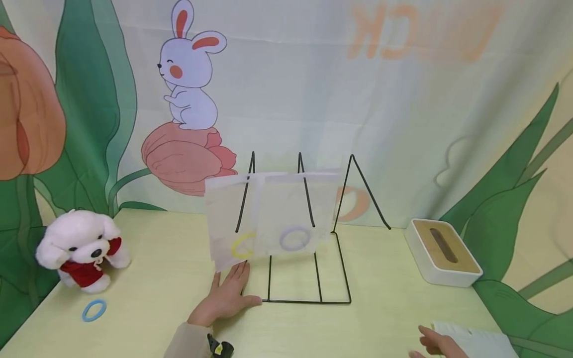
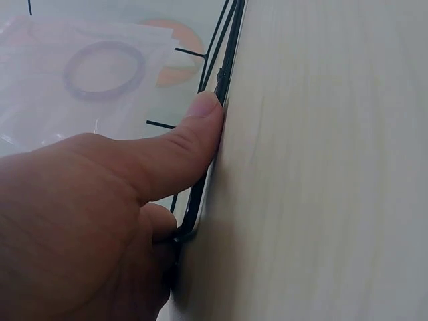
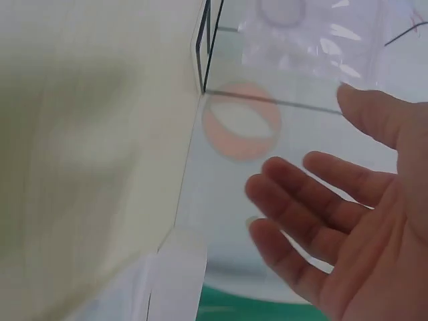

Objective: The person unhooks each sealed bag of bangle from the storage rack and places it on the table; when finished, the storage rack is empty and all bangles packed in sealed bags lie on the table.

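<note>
A black wire rack (image 1: pixel 309 302) stands on the table, with three bent prongs rising above its base. Two translucent plastic bags hang from the prongs: the left bag (image 1: pixel 227 209) holds a yellow ring (image 1: pixel 235 247), the other bag (image 1: pixel 282 209) a purple ring (image 1: pixel 295 239). My left hand (image 1: pixel 226 296) rests on the rack's front left corner, fingers stretched forward and thumb (image 2: pixel 190 130) along the wire. At the lower right, my right hand (image 1: pixel 440 344) holds nothing, its fingers (image 3: pixel 301 221) loosely bent and apart. Beside it lies a white flat stack (image 1: pixel 476 342).
On the left sits a white plush dog (image 1: pixel 85 248) in red clothing, with a blue ring (image 1: pixel 94 310) in front of it. A white box with a wooden top (image 1: pixel 443 251) stands at the right. A printed curtain (image 1: pixel 286 99) hangs behind the table.
</note>
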The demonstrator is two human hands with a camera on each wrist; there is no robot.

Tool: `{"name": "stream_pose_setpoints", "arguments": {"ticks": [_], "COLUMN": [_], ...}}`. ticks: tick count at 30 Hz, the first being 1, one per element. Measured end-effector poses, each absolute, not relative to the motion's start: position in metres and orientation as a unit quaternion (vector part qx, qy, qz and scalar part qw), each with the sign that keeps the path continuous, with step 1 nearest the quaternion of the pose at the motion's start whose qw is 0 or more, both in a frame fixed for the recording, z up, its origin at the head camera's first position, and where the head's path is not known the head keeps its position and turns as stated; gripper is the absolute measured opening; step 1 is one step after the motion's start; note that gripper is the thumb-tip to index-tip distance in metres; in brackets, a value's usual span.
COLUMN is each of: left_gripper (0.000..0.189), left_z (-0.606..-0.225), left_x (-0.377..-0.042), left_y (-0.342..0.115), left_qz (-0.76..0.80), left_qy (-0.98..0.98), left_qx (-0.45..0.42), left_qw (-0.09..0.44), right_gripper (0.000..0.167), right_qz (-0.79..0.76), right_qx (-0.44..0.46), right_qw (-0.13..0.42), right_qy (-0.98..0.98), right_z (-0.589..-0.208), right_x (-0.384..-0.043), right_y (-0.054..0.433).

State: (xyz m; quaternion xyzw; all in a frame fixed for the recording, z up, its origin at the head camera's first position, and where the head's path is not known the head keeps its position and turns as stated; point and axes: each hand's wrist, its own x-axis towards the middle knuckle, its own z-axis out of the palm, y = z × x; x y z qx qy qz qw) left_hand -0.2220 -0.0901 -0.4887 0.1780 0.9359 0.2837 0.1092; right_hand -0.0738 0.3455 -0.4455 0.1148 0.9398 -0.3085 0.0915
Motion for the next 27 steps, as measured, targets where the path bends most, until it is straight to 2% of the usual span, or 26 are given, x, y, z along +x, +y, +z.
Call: {"name": "stream_pose_setpoints", "arguments": {"ticks": [2, 8, 11, 18, 27], "left_gripper": [0.097, 0.097, 0.097, 0.097, 0.097], "left_z": [-0.488, -0.489, -0.489, -0.488, -0.489], "left_x": [-0.223, -0.225, -0.225, -0.224, -0.223], "left_y": [-0.09, -0.09, -0.089, -0.088, -0.09], "left_qz": [0.282, 0.276, 0.277, 0.282, 0.282], "left_qy": [0.936, 0.938, 0.937, 0.936, 0.936], "left_qx": [0.179, 0.181, 0.184, 0.184, 0.179], "left_qw": [0.111, 0.108, 0.107, 0.106, 0.113], "right_gripper": [0.074, 0.041, 0.031, 0.026, 0.023], "right_qz": [-0.303, -0.294, -0.296, -0.315, -0.351], "right_qx": [0.136, 0.072, 0.046, 0.008, -0.049], "right_qw": [0.026, -0.134, -0.147, -0.149, -0.207], "right_qy": [0.943, 0.944, 0.943, 0.937, 0.912], "right_z": [-0.442, -0.421, -0.412, -0.408, -0.421], "right_x": [-0.07, -0.071, -0.076, -0.087, -0.095], "right_y": [0.325, 0.281, 0.269, 0.255, 0.25]}}
